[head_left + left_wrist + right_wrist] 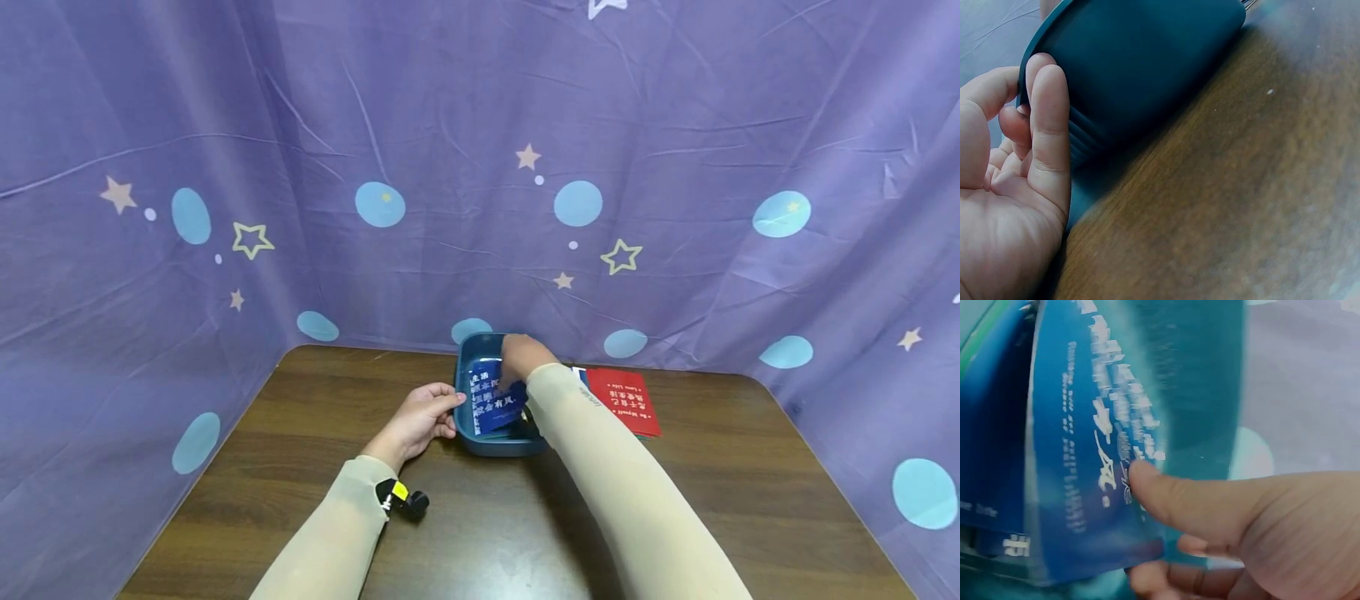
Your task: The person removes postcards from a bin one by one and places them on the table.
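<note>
- A purple curtain [480,125] with stars and blue dots hangs behind everything.
- The brown table [450,533] is under it all.
- The right sleeve [630,483] reaches over the right side of the blue bin [497,448] and hides part of it. The bin sits near the far side of the table. It seems longer going away from the person than going across, but I cannot see its whole right side.
- The red booklet [626,396] lies on the table, to the right of the bin and just past the sleeve.
- The blue booklet [493,410] with white writing is inside the bin. It lies between the two hands. In the right wrist view it looks longer up and down, but its top is cut off, so I cannot be sure of its long way.
- The right hand [522,360] is nearer to it, and touches it. Thumb and fingers pinch the booklet's edge, so the booklet is on that hand's left.
- The left hand [416,421] is farther from it, at the bin's left side. It pinches the rim, with fingers on the outside wall, and does not touch the booklet.
</note>
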The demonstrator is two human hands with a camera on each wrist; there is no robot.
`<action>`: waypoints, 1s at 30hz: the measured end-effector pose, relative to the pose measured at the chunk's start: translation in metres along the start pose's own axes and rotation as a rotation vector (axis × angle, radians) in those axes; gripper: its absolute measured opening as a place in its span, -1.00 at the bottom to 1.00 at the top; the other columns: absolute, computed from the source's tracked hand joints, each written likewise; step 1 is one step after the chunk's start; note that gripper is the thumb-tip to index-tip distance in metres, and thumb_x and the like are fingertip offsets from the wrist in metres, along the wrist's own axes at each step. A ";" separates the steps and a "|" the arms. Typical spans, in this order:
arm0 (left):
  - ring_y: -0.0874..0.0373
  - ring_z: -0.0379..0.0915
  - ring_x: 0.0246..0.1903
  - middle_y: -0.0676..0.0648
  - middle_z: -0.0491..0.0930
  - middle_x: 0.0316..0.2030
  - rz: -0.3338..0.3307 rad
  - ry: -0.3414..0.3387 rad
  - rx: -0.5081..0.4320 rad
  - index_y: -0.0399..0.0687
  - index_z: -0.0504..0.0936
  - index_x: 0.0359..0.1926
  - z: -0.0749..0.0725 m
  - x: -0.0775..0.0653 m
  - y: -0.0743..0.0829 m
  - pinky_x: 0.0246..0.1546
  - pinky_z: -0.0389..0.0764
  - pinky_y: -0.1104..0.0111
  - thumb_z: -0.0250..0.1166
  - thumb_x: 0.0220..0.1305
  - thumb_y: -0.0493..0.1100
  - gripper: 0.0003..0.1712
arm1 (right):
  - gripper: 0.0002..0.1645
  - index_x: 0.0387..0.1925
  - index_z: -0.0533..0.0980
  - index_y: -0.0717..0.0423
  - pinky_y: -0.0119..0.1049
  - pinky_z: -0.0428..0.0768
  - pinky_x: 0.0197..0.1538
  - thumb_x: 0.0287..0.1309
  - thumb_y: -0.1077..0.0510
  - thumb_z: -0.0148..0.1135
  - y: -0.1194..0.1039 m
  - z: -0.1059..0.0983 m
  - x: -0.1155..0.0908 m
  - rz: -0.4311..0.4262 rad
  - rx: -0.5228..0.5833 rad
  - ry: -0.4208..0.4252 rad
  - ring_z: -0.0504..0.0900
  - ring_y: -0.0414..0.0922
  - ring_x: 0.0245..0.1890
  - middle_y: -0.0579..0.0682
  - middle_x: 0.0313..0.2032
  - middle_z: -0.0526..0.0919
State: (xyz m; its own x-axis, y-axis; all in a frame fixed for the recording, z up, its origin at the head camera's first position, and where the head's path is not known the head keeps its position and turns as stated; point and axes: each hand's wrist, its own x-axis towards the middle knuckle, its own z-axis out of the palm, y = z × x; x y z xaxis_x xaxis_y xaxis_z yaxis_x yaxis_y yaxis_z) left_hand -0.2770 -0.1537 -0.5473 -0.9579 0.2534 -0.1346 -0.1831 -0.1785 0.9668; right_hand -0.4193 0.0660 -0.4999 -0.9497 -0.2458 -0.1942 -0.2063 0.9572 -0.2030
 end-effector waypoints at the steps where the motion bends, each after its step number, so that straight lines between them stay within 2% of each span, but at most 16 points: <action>1: 0.31 0.57 -0.65 0.07 0.61 -0.55 0.001 0.000 0.000 -0.05 0.59 -0.19 0.000 0.000 0.000 -0.59 0.72 0.49 0.35 0.63 -0.25 -0.86 | -0.06 0.26 0.69 0.13 0.04 0.83 0.32 -0.15 -0.06 0.96 0.004 -0.001 0.002 -0.018 0.013 0.030 0.85 0.00 0.06 0.06 0.10 0.87; 3: 0.31 0.57 -0.65 0.07 0.61 -0.55 0.001 0.002 -0.001 -0.05 0.59 -0.19 0.001 0.000 0.000 -0.59 0.72 0.49 0.34 0.63 -0.25 -0.85 | -0.10 0.31 0.66 0.14 0.09 0.82 0.35 -0.05 0.02 0.90 0.011 -0.003 0.002 -0.053 0.042 0.092 0.84 0.07 0.13 0.11 0.17 0.85; 5: 0.31 0.56 -0.65 0.07 0.61 -0.55 0.000 0.003 -0.001 -0.05 0.59 -0.20 0.002 0.000 0.000 -0.59 0.71 0.50 0.34 0.63 -0.25 -0.85 | -0.13 0.40 0.61 0.13 0.14 0.77 0.42 0.07 0.09 0.80 0.015 -0.013 -0.010 -0.068 0.091 0.115 0.81 0.12 0.22 0.16 0.25 0.82; 7: 0.31 0.56 -0.65 0.06 0.61 -0.55 -0.002 0.004 -0.001 -0.05 0.59 -0.20 0.002 0.000 0.000 -0.59 0.71 0.50 0.34 0.63 -0.25 -0.85 | -0.20 0.38 0.63 0.10 0.12 0.79 0.37 0.12 0.09 0.74 0.024 -0.021 -0.022 -0.102 0.147 0.174 0.81 0.11 0.16 0.16 0.20 0.83; 10: 0.31 0.56 -0.64 0.05 0.61 -0.55 0.000 0.003 -0.001 -0.06 0.59 -0.20 0.002 0.000 -0.001 -0.59 0.71 0.50 0.35 0.63 -0.26 -0.85 | -0.31 0.40 0.62 0.15 0.06 0.79 0.31 0.30 0.12 0.65 0.026 -0.046 -0.062 -0.096 0.299 0.152 0.79 0.09 0.07 0.20 0.10 0.82; 13: 0.30 0.56 -0.64 0.05 0.61 -0.55 -0.002 0.003 0.000 -0.05 0.59 -0.19 0.001 0.001 -0.001 -0.59 0.71 0.49 0.35 0.62 -0.25 -0.85 | -0.41 0.38 0.63 0.22 -0.06 0.80 0.08 0.43 0.12 0.58 0.034 -0.062 -0.095 -0.091 0.467 0.168 0.75 0.00 -0.15 0.14 -0.11 0.78; 14: 0.30 0.56 -0.64 0.06 0.61 -0.55 -0.002 0.003 0.000 -0.05 0.59 -0.20 0.001 0.001 -0.002 -0.59 0.71 0.49 0.35 0.62 -0.25 -0.85 | -0.44 0.38 0.63 0.24 -0.09 0.79 0.04 0.47 0.15 0.55 0.035 -0.066 -0.106 -0.072 0.520 0.168 0.74 -0.02 -0.17 0.12 -0.13 0.77; 18: 0.30 0.56 -0.64 0.07 0.61 -0.56 0.002 0.005 0.007 -0.03 0.60 -0.19 -0.001 0.002 -0.002 -0.58 0.71 0.49 0.36 0.62 -0.24 -0.86 | -0.54 0.27 0.68 0.29 -0.30 0.69 -0.15 0.49 0.14 0.53 0.063 -0.067 -0.122 -0.085 0.673 0.259 0.69 -0.17 -0.35 0.01 -0.30 0.79; 22: 0.29 0.56 -0.64 0.06 0.61 -0.56 0.005 0.009 0.010 -0.03 0.60 -0.19 0.000 0.002 -0.002 -0.58 0.71 0.49 0.36 0.61 -0.23 -0.86 | -0.57 0.22 0.68 0.30 -0.28 0.74 -0.20 0.51 0.12 0.51 0.090 -0.065 -0.132 -0.056 0.761 0.309 0.71 -0.21 -0.42 0.00 -0.35 0.83; 26: 0.30 0.56 -0.64 0.07 0.60 -0.56 0.000 0.012 0.011 -0.03 0.59 -0.19 0.001 0.002 -0.001 -0.59 0.70 0.50 0.36 0.62 -0.23 -0.86 | -0.54 0.27 0.67 0.26 -0.30 0.76 -0.23 0.54 0.06 0.50 0.113 -0.062 -0.140 0.017 0.779 0.346 0.74 -0.21 -0.40 0.03 -0.28 0.84; 30: 0.30 0.55 -0.64 0.07 0.61 -0.56 0.000 0.016 0.010 -0.03 0.59 -0.18 0.001 0.001 -0.001 -0.59 0.70 0.49 0.35 0.62 -0.23 -0.86 | -0.49 0.31 0.66 0.28 -0.38 0.70 -0.25 0.54 0.05 0.50 0.133 -0.063 -0.147 0.033 0.778 0.383 0.73 -0.24 -0.40 0.06 -0.25 0.87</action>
State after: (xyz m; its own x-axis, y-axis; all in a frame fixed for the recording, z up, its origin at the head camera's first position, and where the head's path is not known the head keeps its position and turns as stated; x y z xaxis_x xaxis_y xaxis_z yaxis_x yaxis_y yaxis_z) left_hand -0.2780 -0.1519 -0.5482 -0.9614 0.2380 -0.1381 -0.1810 -0.1692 0.9688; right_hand -0.3219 0.2389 -0.4373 -0.9952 -0.0174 0.0966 -0.0901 0.5524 -0.8287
